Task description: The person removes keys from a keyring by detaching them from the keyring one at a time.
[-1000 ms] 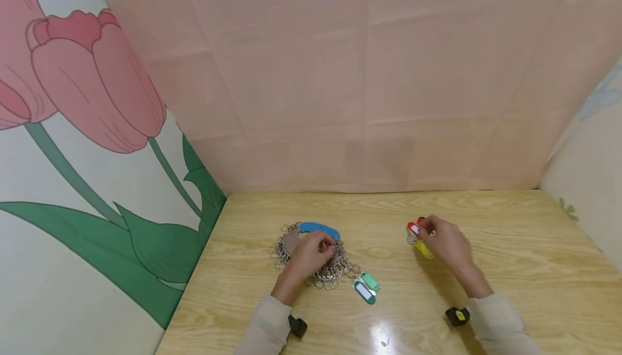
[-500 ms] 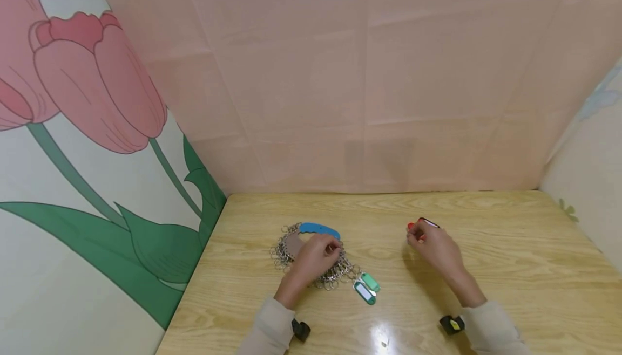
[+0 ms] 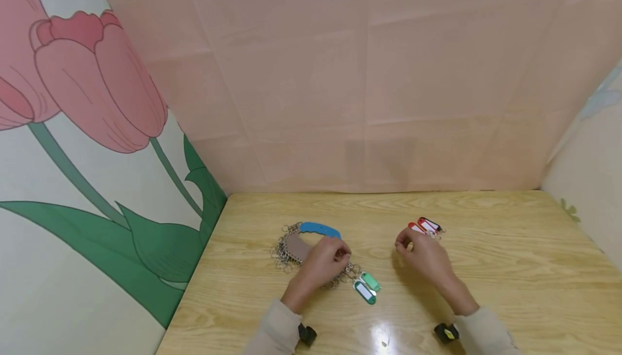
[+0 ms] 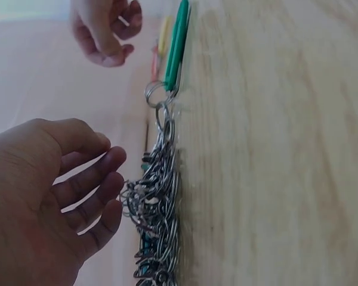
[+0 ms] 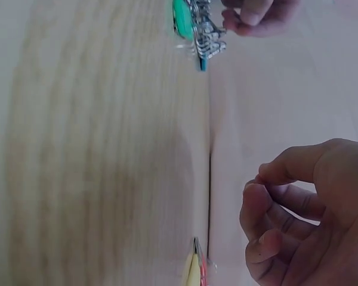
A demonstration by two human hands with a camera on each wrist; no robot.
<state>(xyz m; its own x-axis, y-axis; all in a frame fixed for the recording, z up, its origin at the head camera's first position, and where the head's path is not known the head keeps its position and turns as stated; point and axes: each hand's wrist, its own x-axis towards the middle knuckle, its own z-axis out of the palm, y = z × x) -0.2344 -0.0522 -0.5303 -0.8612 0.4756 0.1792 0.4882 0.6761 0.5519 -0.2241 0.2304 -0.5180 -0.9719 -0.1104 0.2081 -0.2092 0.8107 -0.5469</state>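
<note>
Up front, 2 green tags [image 3: 365, 292], long axes slanting off near-right from the left hand [image 3: 320, 262], which sits closer than the right hand [image 3: 427, 257]; left fingers curve loosely over the ring-fringed holder [image 3: 297, 247], nothing visibly held; right fingers likewise; just beyond, 2 red tags [image 3: 427, 226]!

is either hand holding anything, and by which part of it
Nothing is visibly held: the left hand and the right hand both curl loosely, with nothing seen in them.
</note>
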